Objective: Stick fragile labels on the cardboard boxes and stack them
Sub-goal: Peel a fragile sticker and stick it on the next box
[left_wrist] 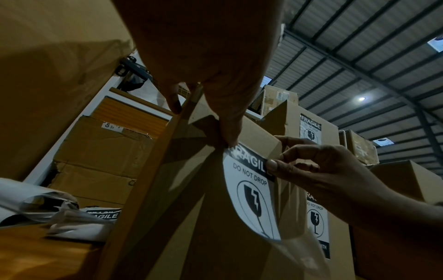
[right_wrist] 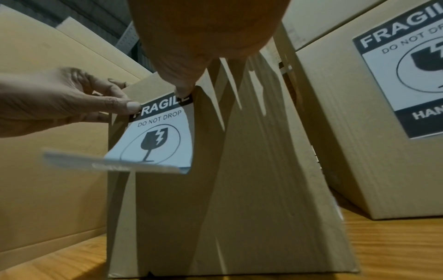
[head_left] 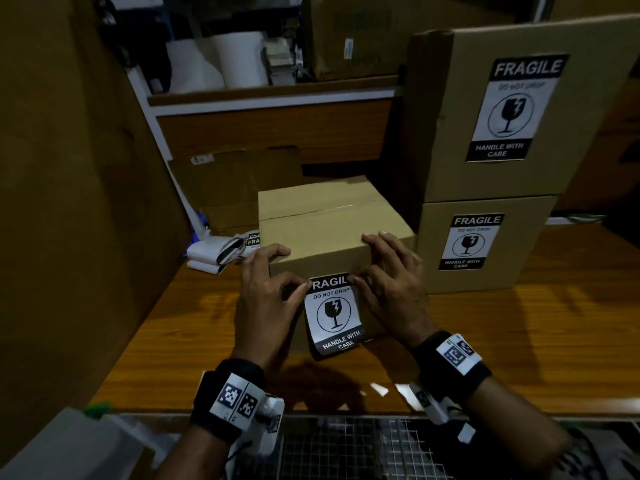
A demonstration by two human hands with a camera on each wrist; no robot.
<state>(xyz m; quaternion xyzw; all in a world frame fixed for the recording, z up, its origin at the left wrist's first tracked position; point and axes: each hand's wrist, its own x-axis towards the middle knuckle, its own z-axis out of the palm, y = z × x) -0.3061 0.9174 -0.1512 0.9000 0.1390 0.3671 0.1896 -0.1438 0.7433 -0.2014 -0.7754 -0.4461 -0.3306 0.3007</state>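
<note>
Wooden desk [head_left: 519,327], glossy. On it: one unlabelled cardboard box [head_left: 322,223]; a labelled box [head_left: 485,244] beside it, bearing another; loose label sheets [head_left: 221,252] at left.

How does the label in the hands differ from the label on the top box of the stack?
The held label is stuck only at its top edge and its lower part curls away from the front box; the stack label lies flat. The left hand and right hand pinch the held label's top corners; nothing touches the stack label. Both show the same FRAGILE print and broken glass.
</note>
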